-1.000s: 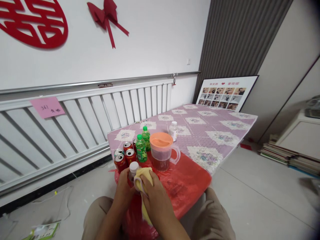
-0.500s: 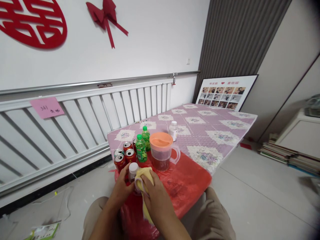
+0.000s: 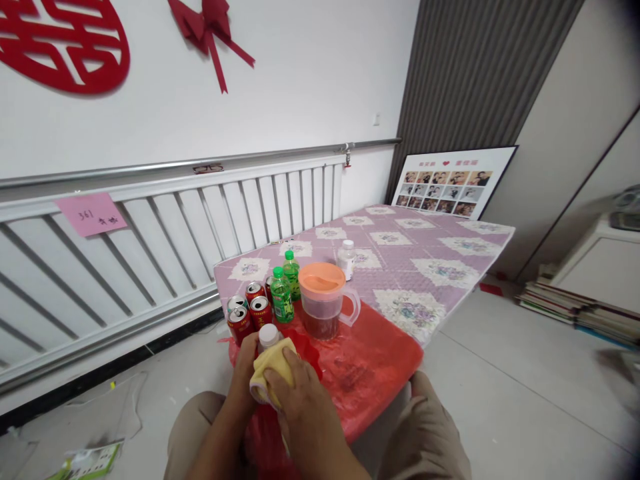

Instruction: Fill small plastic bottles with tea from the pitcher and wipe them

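Observation:
A clear bottle with a white cap (image 3: 269, 335) stands upright near the table's front edge, its body mostly hidden. Wrapped round its left side is my left hand (image 3: 245, 373), fingers partly hidden by the cloth. My right hand (image 3: 300, 393) presses a yellow cloth (image 3: 273, 367) against the front of the bottle. Behind it are several opened drink cans (image 3: 260, 310), mostly red, and two green-capped bottles (image 3: 283, 300). To the right stands a clear pitcher with an orange lid (image 3: 323, 280), holding brown liquid. A red dish (image 3: 307, 350) shows beside the cloth.
Red plastic (image 3: 380, 347) covers the near part of the table, over a purple floral cloth (image 3: 395, 257). Another white-capped bottle (image 3: 346, 260) stands behind the pitcher. A radiator (image 3: 175, 227) runs along the left; a photo board (image 3: 450, 183) leans at the far end.
The right hand and yellow cloth have moved left and now cover the front of the bottle. The red dish behind them shows more.

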A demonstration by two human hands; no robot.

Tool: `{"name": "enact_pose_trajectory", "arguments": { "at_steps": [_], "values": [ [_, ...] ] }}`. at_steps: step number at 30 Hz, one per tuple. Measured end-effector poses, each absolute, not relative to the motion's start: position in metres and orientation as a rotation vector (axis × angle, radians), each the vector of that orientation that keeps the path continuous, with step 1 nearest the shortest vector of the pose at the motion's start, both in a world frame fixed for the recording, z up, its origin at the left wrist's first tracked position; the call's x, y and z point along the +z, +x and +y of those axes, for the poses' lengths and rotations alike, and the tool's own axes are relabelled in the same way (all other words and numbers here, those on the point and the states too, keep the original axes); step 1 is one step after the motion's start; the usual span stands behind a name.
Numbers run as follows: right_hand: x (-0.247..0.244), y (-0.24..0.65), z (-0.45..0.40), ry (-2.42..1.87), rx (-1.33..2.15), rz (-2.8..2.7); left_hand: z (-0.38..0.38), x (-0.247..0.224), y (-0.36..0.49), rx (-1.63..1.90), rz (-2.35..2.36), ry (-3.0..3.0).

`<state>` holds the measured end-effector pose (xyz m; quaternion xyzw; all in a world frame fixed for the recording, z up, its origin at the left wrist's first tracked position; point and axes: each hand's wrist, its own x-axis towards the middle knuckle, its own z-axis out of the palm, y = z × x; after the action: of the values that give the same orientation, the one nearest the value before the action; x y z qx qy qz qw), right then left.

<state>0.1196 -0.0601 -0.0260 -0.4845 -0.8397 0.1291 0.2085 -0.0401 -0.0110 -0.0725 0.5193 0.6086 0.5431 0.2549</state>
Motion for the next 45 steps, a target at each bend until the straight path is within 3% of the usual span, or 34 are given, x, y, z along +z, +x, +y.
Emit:
{"name": "enact_pose_trajectory", "arguments": {
  "at_steps": [19,26,30,38,45],
  "values": [
    [-0.035,0.132,0.008,-1.234,0.751,-1.904,-0.012,-0.076,-0.035,1.393,1.68,1.613],
    [-0.075,0.133,0.017,-1.335,0.889,-1.89,-0.011,-0.078,-0.036,1.392,1.715,1.596],
    [-0.085,0.136,0.009,-1.355,0.903,-1.864,-0.011,-0.079,-0.032,1.398,1.726,1.573],
    [-0.051,0.125,0.0,-1.143,0.84,-1.72,-0.015,-0.078,-0.03,1.374,1.781,1.542],
    [-0.078,0.129,-0.003,-1.333,0.863,-1.808,-0.014,-0.084,-0.027,1.395,1.803,1.521]
  ]
}}
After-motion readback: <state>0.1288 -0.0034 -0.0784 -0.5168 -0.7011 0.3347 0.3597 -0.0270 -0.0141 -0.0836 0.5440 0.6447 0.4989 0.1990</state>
